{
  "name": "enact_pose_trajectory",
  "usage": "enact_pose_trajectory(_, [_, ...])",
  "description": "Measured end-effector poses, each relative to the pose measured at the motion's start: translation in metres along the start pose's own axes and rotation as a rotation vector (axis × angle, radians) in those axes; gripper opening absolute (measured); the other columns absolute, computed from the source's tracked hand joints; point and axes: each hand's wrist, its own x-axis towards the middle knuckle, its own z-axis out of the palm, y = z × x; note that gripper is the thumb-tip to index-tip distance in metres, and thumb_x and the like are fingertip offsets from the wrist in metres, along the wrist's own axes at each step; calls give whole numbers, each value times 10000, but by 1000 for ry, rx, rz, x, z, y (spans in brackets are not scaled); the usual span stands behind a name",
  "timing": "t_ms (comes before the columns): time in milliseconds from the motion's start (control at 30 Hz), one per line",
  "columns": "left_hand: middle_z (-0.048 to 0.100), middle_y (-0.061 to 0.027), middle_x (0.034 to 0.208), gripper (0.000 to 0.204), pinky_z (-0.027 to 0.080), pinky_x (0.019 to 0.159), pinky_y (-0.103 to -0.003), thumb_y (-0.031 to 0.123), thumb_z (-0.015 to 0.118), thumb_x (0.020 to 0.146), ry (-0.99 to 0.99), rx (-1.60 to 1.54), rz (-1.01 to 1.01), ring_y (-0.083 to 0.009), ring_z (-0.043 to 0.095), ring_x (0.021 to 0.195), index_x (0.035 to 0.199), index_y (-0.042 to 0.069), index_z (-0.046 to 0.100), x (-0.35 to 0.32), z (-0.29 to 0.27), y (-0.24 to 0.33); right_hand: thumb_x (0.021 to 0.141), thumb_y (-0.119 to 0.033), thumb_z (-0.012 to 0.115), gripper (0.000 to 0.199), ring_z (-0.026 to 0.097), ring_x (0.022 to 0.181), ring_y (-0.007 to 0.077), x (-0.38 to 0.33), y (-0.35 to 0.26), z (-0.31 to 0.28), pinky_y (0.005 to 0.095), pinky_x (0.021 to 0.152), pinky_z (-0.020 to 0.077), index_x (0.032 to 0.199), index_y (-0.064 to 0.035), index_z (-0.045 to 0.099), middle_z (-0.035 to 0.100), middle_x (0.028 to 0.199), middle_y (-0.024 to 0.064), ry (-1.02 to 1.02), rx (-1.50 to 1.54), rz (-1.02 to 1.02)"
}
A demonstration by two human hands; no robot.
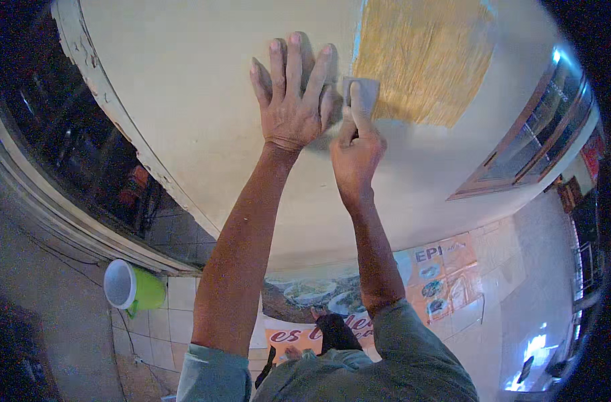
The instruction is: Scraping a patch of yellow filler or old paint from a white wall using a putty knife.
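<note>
The right hand (356,151) has its fingers closed around a small grey sanding pad (361,94), index finger stretched along its back and pressing it flat against the cream panel (185,87). The pad sits at the lower left edge of the bare wood patch (422,60), where the paint is gone and yellow grain shows. It looks light and slightly pliant, likely gritty on its hidden face; pinching its two side edges with a finger laid over the back seems the surest hold.

Just beside it, the left hand (290,100) lies open, fingers spread and palm flat on the painted surface, holding nothing.

The panel's left edge shows chipped paint. A green mug (134,287) lies near that edge on the tiled floor, and a printed poster (359,295) lies below.

The pad's working face, the right thumb and the panel's top edge are out of view.
</note>
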Motion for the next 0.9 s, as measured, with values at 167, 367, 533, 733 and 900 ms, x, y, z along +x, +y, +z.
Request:
enact_pose_trajectory(167, [267, -166, 1624, 618, 153, 1138, -700, 424, 537, 932, -20, 2, 6, -404, 203, 1502, 1526, 304, 415, -9, 0, -7, 854, 33, 558, 580, 633, 720, 424, -50, 17, -1, 483, 673, 501, 1416, -113, 557, 658, 848, 271, -97, -36, 97])
enact_pose_trajectory(367, [274, -155, 1626, 621, 176, 1140, -687, 422, 542, 932, -5, 7, 0, -397, 220, 1500, 1527, 293, 418, -4, 1, 3, 940, -20, 559, 416, 528, 592, 378, 18, -7, -5, 410, 595, 462, 1347, -82, 618, 599, 766, 279, 49, -18, 28])
enact_pose_trajectory(533, [292, -149, 1620, 599, 186, 1141, -675, 397, 543, 935, -14, 7, -5, -392, 236, 1496, 1517, 304, 436, -5, -4, 0, 940, -30, 561, 426, 527, 583, 377, 34, -23, -11, 420, 595, 454, 1359, -93, 610, 595, 741, 277, 39, 1, -32])
enact_pose_trajectory(733, [267, -168, 1626, 585, 123, 1168, -658, 398, 510, 948, -26, 2, 1, -413, 212, 1500, 1515, 273, 442, -2, -2, 5, 891, 36, 554, 539, 674, 829, 430, 30, -25, -24, 485, 705, 512, 1409, -113, 566, 666, 970, 303, -28, -69, 54])
enact_pose_trajectory(900, [289, -147, 1620, 628, 178, 1148, -662, 380, 557, 920, -39, 11, -4, -385, 222, 1502, 1526, 300, 416, -4, -5, 0, 895, 6, 566, 522, 662, 775, 434, 63, -53, -31, 489, 694, 506, 1404, -108, 570, 662, 895, 296, -42, -111, 101])
